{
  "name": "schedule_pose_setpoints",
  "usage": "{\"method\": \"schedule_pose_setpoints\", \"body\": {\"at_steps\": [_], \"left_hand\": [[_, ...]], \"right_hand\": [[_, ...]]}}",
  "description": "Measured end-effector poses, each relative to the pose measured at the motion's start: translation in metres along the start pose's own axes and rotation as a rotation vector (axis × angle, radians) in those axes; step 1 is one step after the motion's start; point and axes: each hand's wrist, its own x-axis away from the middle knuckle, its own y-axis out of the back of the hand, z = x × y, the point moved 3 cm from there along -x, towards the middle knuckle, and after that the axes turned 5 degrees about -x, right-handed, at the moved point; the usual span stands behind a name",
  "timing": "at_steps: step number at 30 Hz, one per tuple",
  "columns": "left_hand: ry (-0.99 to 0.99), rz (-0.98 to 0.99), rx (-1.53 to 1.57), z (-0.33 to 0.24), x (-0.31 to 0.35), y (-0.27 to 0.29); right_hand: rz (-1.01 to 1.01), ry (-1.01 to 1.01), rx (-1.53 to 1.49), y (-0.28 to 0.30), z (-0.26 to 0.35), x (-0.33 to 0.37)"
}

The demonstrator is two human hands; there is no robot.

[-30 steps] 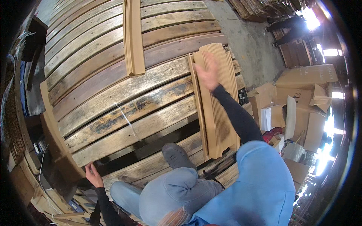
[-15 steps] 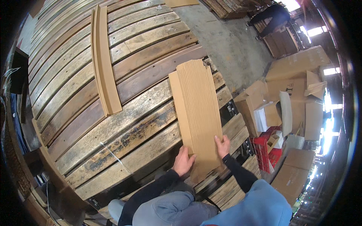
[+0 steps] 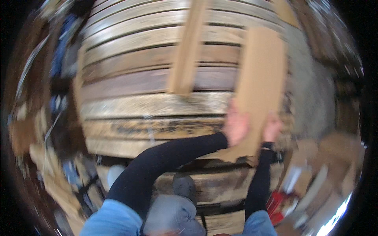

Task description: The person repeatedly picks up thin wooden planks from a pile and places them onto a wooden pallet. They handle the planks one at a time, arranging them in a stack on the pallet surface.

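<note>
A long, narrow stack of brown cardboard sheets (image 3: pixel 263 65) lies over the slats at the right part of a wooden pallet (image 3: pixel 157 106), its length pointing away from me. My left hand (image 3: pixel 236 125) is at its left edge near the close end. Across from it, my right hand (image 3: pixel 272 126) grips the right edge. Both hands are blurred, so single fingers are hard to make out. Left of the stack, apart from it, lies a long folded cardboard strip (image 3: pixel 187 55) on the slats.
At the lower right are opened cardboard boxes (image 3: pixel 311 151) and a red crate (image 3: pixel 277 204). Concrete floor (image 3: pixel 313 84) runs along the pallet's right side. A white strap piece (image 3: pixel 150 131) lies on the near slats. More cardboard (image 3: pixel 285 11) shows at the far right.
My view has swung round to the right. The cardboard stack has moved farther onto the pallet with both hands at its sides; its layered, stepped edges no longer show, only a smooth face.
</note>
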Motion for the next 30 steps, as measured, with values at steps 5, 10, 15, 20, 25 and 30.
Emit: {"method": "schedule_pose_setpoints", "body": {"at_steps": [5,10,15,20,25,30], "left_hand": [[0.015,0.225,0.188,-0.019,-0.116,0.034],[0.018,0.277,0.264,0.015,-0.125,-0.013],[-0.43,0.416,0.117,0.037,-0.025,-0.042],[-0.411,0.52,0.225,0.066,0.056,0.042],[-0.011,-0.005,0.241,0.156,0.181,0.153],[0.491,-0.364,0.004,0.25,0.421,0.263]], "right_hand": [[-0.054,0.177,0.328,-0.005,0.018,-0.129],[-0.015,0.254,0.228,-0.028,0.029,-0.162],[0.077,0.144,0.222,-0.021,0.022,-0.179],[-0.049,0.15,0.256,-0.02,0.032,-0.18],[0.01,0.118,0.325,-0.039,0.025,-0.195],[-0.048,0.245,0.328,-0.04,0.063,-0.145]]}}
